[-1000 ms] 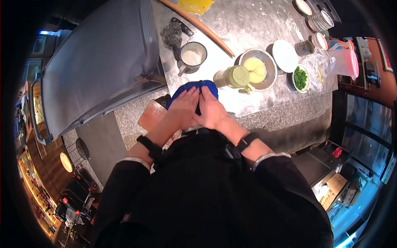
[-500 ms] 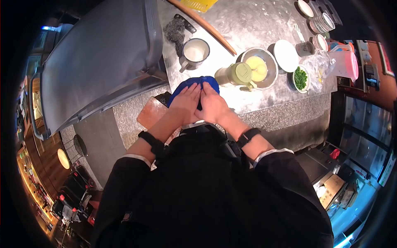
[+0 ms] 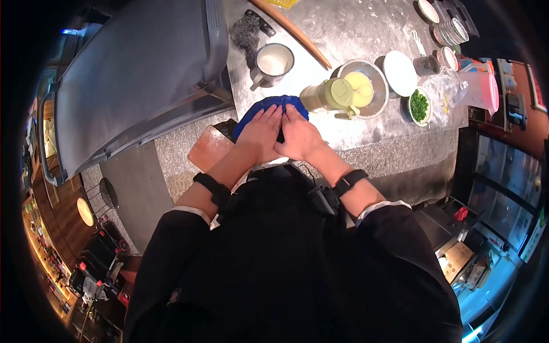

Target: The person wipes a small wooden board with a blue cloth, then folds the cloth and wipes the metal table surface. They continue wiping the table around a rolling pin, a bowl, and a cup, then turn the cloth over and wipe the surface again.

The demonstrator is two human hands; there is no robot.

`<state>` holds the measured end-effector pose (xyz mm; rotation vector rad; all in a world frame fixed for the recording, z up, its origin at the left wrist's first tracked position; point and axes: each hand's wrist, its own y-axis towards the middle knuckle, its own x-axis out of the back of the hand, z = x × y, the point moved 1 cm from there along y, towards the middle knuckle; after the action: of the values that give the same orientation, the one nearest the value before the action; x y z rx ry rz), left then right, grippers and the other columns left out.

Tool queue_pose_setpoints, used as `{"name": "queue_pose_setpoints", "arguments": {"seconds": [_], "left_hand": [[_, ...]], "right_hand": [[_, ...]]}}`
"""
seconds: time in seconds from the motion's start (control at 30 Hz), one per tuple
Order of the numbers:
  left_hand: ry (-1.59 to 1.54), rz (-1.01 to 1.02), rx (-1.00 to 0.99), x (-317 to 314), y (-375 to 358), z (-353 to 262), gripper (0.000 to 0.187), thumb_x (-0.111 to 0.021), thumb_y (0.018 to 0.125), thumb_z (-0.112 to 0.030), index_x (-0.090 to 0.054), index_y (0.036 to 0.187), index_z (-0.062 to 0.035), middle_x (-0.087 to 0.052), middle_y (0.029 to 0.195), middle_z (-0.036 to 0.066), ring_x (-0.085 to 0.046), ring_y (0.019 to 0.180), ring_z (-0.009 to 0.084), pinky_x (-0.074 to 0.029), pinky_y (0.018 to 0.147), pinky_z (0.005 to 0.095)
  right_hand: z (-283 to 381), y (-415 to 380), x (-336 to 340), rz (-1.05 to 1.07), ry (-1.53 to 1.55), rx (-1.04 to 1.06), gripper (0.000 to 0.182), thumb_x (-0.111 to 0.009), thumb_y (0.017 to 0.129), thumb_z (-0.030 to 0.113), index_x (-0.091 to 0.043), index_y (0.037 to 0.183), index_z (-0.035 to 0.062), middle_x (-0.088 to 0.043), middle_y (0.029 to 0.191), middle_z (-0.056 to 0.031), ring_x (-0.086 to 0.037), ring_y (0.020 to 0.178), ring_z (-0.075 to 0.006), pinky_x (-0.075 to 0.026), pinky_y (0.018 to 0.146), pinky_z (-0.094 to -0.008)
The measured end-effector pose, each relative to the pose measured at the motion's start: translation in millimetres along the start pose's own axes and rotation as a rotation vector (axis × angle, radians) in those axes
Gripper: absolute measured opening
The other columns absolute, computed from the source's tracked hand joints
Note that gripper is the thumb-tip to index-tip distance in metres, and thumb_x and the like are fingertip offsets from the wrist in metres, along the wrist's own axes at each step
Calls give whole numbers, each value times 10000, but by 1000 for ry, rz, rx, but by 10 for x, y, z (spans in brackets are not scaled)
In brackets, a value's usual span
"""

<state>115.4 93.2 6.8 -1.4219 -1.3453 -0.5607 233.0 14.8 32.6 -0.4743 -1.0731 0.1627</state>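
Observation:
A blue cloth (image 3: pixel 246 124) is bunched at the near edge of the worktop, right in front of my body. My left hand (image 3: pixel 262 139) lies on it, fingers stretched forward. Beside it, touching near the thumbs, my right hand (image 3: pixel 301 137) presses on the cloth, its fingers also pointing forward. Part of the cloth is hidden under both palms. Just beyond the hands on the right lies a green-lidded container (image 3: pixel 326 96), tipped against a metal bowl (image 3: pixel 382 97) with a yellow liquid. A metal mug (image 3: pixel 275 59) of white powder stands beyond the cloth.
A wooden rolling pin (image 3: pixel 300 39) and a dark scrubber (image 3: pixel 246 33) lie farther back. To the right are a white plate (image 3: pixel 400 73), a bowl of chopped greens (image 3: pixel 420 107) and a pink-lidded jug (image 3: pixel 480 88). A large grey bin-like container (image 3: pixel 137 80) borders the worktop's left side.
Both hands and the blue cloth appear slightly higher and farther right in view. The worktop items have shifted a little rightward too, as the camera moved. The hands stay on the cloth.

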Motion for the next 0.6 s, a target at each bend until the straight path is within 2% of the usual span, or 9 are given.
{"name": "queue_pose_setpoints", "arguments": {"seconds": [0.1, 0.13, 0.17, 0.27, 0.37, 0.47, 0.53, 0.6], "left_hand": [[55, -1, -74, -160, -245, -143, 895, -501, 785, -541, -362, 1382, 111, -297, 1504, 204, -211, 1431, 292, -173, 1169, 402], [-49, 16, -44, -217, -341, -223, 912, -500, 784, -557, -362, 1373, 126, -300, 1495, 217, -211, 1430, 302, -173, 1169, 407], [-22, 29, -47, -266, -429, -287, 910, -500, 782, -555, -363, 1375, 122, -304, 1494, 213, -214, 1428, 302, -173, 1170, 406], [-39, 13, -55, -286, -441, -278, 899, -507, 779, -542, -367, 1376, 115, -307, 1494, 206, -218, 1427, 301, -175, 1170, 407], [-8, -82, -40, -214, -243, -120, 868, -534, 771, -493, -367, 1384, 97, -328, 1488, 192, -230, 1425, 292, -181, 1169, 402], [7, -100, -13, -104, 32, 59, 847, -542, 771, -471, -370, 1390, 81, -340, 1483, 195, -250, 1416, 299, -196, 1162, 402], [-45, -87, -5, -89, 25, 48, 849, -548, 767, -474, -374, 1388, 78, -333, 1485, 203, -253, 1413, 303, -210, 1156, 407], [71, -53, -4, -76, -43, -44, 854, -549, 767, -484, -377, 1383, 82, -325, 1489, 204, -255, 1412, 304, -215, 1154, 415]], "right_hand": [[38, -209, -281, 26, -68, 58, 854, -647, 712, 391, -406, 1283, -197, -302, 1416, -377, -322, 1350, -432, -291, 1133, -383], [78, -326, -375, 34, -122, 86, 863, -647, 714, 399, -402, 1285, -199, -298, 1419, -376, -313, 1355, -438, -282, 1138, -391], [158, -464, -353, 44, -37, 62, 888, -645, 715, 415, -384, 1293, -207, -294, 1417, -385, -297, 1361, -449, -264, 1147, -402], [180, -461, -375, 89, -92, 86, 907, -629, 733, 439, -363, 1300, -216, -277, 1413, -401, -290, 1363, -450, -253, 1152, -398], [59, -225, -320, -66, -46, 67, 866, -633, 728, 405, -390, 1281, -215, -293, 1408, -392, -322, 1340, -456, -282, 1136, -406], [-33, 67, -3, 34, 36, 34, 802, -666, 702, 346, -442, 1256, -189, -313, 1402, -374, -362, 1317, -430, -346, 1099, -382], [-51, 42, -10, 24, 34, 49, 811, -669, 696, 346, -436, 1262, -186, -322, 1399, -367, -367, 1317, -422, -354, 1093, -378], [-27, -13, -33, -1, 24, 65, 820, -672, 690, 346, -430, 1267, -184, -331, 1396, -360, -372, 1316, -414, -362, 1088, -374]]}}
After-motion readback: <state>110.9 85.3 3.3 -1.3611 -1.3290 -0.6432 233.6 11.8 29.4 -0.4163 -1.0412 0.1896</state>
